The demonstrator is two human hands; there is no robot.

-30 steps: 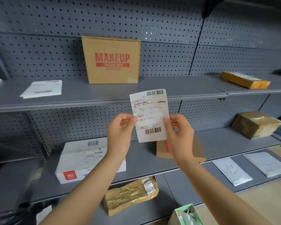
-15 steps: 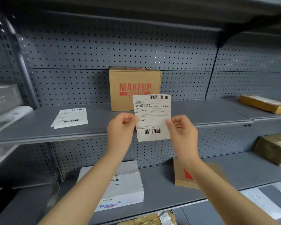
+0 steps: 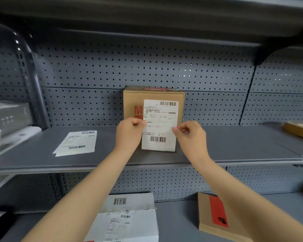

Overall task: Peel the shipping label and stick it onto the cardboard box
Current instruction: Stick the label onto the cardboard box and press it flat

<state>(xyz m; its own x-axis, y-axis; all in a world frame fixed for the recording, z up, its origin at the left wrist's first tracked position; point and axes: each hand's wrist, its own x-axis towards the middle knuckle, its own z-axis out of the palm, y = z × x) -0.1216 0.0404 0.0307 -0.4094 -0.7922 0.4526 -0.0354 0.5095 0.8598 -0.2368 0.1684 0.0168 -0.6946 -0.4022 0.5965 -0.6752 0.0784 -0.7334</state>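
A white shipping label [image 3: 159, 125] with two barcodes hangs upright between my hands. My left hand [image 3: 129, 135] pinches its left edge, and my right hand [image 3: 191, 137] pinches its right edge. Behind it, a brown cardboard box [image 3: 133, 102] with red lettering stands upright at the back of the grey shelf [image 3: 234, 145]. The label covers most of the box's front, and only a red "M" shows beside it. I cannot tell whether the label touches the box.
Another sheet of labels [image 3: 77, 143] lies on the same shelf to the left. On the lower shelf sit a white parcel [image 3: 129, 219] and a brown box with a red sticker [image 3: 215, 213]. A flat brown parcel [image 3: 299, 129] lies far right.
Both hands have carried the label forward and up until it overlaps the front of the cardboard box. The view has tilted up and closer to the shelf.
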